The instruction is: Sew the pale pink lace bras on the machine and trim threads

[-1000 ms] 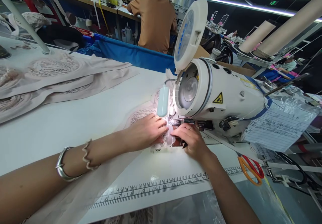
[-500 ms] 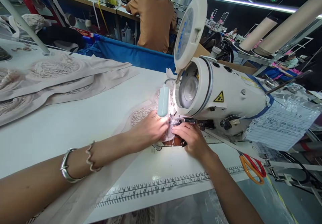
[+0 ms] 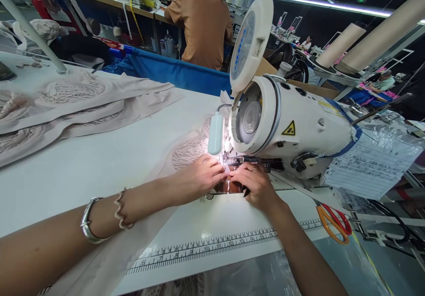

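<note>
Beside the lit needle area of a white sewing machine [image 3: 299, 114], my left hand [image 3: 204, 175] pinches the edge of a pale lace fabric [image 3: 187, 153]. The fabric spreads behind that hand and trails under my left forearm to the table's front edge. My right hand [image 3: 254, 181] is just right of the needle area, fingers closed near the same fabric edge, with a small dark pointed thing under its palm. What its fingertips hold is too small to make out. A pale blue lamp [image 3: 215, 134] hangs above my left fingertips.
More lace pieces [image 3: 76, 101] lie at the left of the white table [image 3: 149, 136]. Orange-handled scissors [image 3: 332, 225] are at the right, below a written sheet [image 3: 368, 163]. A printed ruler [image 3: 206, 249] runs along the front edge. A person in brown [image 3: 204, 21] sits beyond.
My left hand has shifted slightly toward me and its fingertips are lower. The fabric between my hands has drawn together, uncovering more of the brown plate. My right hand has barely moved.
</note>
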The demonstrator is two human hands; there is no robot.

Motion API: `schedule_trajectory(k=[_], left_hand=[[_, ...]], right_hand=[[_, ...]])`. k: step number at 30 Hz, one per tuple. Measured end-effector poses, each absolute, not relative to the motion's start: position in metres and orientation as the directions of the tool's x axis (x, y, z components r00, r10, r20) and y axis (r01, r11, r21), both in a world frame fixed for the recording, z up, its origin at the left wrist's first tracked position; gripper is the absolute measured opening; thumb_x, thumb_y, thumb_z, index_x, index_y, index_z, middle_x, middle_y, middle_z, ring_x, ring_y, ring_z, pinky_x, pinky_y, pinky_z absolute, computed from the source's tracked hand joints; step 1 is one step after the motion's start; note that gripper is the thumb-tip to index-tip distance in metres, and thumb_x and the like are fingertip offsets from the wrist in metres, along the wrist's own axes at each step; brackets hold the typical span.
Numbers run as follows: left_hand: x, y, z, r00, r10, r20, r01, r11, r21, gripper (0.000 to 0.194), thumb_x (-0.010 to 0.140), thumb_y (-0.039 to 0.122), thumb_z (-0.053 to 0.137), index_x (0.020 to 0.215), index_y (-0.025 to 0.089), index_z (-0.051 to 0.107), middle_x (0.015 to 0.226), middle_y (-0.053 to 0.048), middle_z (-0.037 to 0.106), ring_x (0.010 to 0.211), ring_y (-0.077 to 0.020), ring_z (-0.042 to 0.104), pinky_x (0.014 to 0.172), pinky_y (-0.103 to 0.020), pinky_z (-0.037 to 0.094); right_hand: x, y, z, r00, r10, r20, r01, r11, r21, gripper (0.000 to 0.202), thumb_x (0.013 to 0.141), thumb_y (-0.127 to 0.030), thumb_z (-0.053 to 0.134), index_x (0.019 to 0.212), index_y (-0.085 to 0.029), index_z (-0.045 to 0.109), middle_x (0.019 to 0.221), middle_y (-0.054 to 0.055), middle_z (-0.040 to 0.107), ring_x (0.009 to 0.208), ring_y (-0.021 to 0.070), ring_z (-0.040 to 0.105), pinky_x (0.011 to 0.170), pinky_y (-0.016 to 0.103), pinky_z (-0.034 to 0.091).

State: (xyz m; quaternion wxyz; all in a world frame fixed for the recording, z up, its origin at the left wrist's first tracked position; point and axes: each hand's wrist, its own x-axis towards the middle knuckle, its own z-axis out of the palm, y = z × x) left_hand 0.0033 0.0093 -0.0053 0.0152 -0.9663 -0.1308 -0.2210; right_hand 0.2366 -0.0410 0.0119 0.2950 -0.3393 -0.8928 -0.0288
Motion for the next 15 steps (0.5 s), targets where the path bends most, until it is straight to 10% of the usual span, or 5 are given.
schedule_trajectory(k=[15], left_hand=[[-0.003,0.033,0.002,0.875,0.385,0.293,0.354,-0.922,0.157,0.037,0.103,0.010,0.029,0.116,0.018,0.062,0.116,-0.010,0.069,0.095,-0.0218,0.064,0.093,-0.041,0.039]], right_hand=[[0.241,-0.041,0.004,-0.568,0.657,0.496,0.718,0.690,-0.093,0.053,0.070,0.011,0.038,0.104,-0.020,0.065,0.110,0.006,0.076,0.102,0.0235,0.067,0.087,0.037,0.055]])
